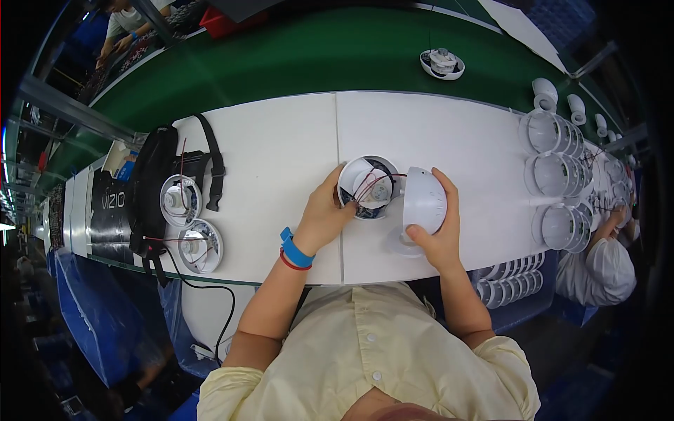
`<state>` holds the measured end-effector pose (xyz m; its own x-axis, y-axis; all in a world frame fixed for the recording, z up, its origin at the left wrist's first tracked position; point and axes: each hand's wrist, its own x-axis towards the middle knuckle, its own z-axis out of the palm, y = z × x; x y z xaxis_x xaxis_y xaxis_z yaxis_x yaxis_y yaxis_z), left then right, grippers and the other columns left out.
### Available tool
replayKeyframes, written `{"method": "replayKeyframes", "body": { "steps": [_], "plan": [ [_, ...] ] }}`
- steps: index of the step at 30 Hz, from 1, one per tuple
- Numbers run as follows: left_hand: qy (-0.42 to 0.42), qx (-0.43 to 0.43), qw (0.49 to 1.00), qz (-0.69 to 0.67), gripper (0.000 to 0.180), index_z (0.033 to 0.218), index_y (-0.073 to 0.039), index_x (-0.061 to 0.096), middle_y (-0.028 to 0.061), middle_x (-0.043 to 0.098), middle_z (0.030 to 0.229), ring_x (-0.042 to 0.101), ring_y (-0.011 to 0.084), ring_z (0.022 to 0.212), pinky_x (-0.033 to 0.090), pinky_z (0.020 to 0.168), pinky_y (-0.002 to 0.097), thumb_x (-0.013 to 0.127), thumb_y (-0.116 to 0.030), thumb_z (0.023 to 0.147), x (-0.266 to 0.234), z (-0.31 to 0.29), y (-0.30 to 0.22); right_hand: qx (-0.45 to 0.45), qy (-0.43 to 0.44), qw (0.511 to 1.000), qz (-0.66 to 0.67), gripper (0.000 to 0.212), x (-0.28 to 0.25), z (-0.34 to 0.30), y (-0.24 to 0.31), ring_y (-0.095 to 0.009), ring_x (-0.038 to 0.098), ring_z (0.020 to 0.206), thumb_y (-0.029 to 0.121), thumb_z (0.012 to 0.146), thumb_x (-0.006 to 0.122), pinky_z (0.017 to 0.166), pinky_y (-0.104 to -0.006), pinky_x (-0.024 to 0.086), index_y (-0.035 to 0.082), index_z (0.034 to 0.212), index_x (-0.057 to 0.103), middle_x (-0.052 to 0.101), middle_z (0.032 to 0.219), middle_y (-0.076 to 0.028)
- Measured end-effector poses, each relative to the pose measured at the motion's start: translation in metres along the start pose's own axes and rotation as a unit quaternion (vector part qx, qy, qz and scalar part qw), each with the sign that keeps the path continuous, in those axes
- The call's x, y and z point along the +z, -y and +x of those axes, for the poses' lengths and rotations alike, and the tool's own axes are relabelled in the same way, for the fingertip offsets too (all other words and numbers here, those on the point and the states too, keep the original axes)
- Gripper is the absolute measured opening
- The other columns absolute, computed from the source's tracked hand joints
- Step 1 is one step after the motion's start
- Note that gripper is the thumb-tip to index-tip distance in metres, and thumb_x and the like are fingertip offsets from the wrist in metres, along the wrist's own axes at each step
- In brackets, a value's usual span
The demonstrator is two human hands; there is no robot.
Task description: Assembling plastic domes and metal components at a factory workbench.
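My left hand (328, 214) grips the rim of a round white housing (343, 184), its thumb at the inner edge. Inside that housing sit a dark circuit board, a white inner part and thin red and dark wires (366, 188). Wrapped around the outside of a white dome-shaped cover (424, 201) is my right hand (442, 235), thumb in front and fingers behind. The cover is tipped on its side, with its opening toward the housing. Wires run from the housing toward the cover; where they end is hidden. Both parts are over the white table, close together.
Two open white housings with wires (180, 200) (200, 245) lie at left beside a black strapped bag (149, 189). Stacked white shells (551, 175) line the right side, near a co-worker (607, 259). Beyond the table, a green conveyor belt (316, 56) carries one assembled unit (442, 64).
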<state>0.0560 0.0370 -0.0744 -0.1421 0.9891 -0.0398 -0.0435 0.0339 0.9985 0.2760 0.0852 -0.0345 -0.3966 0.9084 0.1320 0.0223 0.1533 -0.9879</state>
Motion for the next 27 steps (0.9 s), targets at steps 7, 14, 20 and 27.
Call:
{"method": "replayKeyframes", "body": {
  "steps": [7,14,20,27],
  "plan": [
    [0.024,-0.043,0.992,0.112,0.061,0.143,0.002,0.037,0.0151,0.059,0.122,0.065,0.0202,0.102,0.055,0.081,0.029,0.055,0.007,0.084,-0.006,0.003,-0.021,-0.029,0.048,0.996,-0.076,0.104,-0.008,-0.002,-0.013,-0.026,0.043,0.128,0.021,0.062,0.087,0.104,-0.0389,0.041,0.003,0.147,0.029,0.037,0.139,-0.015],
    [0.022,-0.142,0.974,-0.176,0.058,0.144,-0.001,0.033,0.0134,0.051,0.13,0.062,0.0239,0.109,0.062,0.083,0.0341,0.053,0.005,0.09,0.008,-0.004,-0.026,-0.349,-0.093,0.894,-0.265,0.109,-0.029,0.017,-0.036,-0.038,0.037,0.132,0.024,0.057,0.092,0.107,-0.0483,0.038,0.008,0.143,0.027,0.033,0.143,-0.021],
    [-0.078,-0.092,0.966,-0.229,0.06,0.142,0.001,0.027,0.0143,0.05,0.127,0.06,0.0242,0.113,0.06,0.087,0.036,0.053,0.008,0.089,0.034,-0.013,-0.012,-0.301,-0.197,0.82,-0.445,0.084,-0.02,-0.003,-0.029,-0.036,0.046,0.124,0.012,0.065,0.087,0.096,-0.0431,0.046,0.008,0.135,0.041,0.043,0.134,-0.02],
    [-0.117,-0.008,0.969,-0.218,0.06,0.14,0.001,0.027,0.0156,0.046,0.13,0.059,0.0249,0.114,0.057,0.09,0.0344,0.056,0.01,0.088,0.053,-0.025,0.012,-0.062,-0.069,0.979,-0.184,0.017,0.054,-0.009,-0.016,-0.017,0.062,0.067,-0.001,0.081,0.071,0.059,-0.0262,0.046,-0.001,0.097,0.065,0.066,0.084,-0.01]
  ]
}}
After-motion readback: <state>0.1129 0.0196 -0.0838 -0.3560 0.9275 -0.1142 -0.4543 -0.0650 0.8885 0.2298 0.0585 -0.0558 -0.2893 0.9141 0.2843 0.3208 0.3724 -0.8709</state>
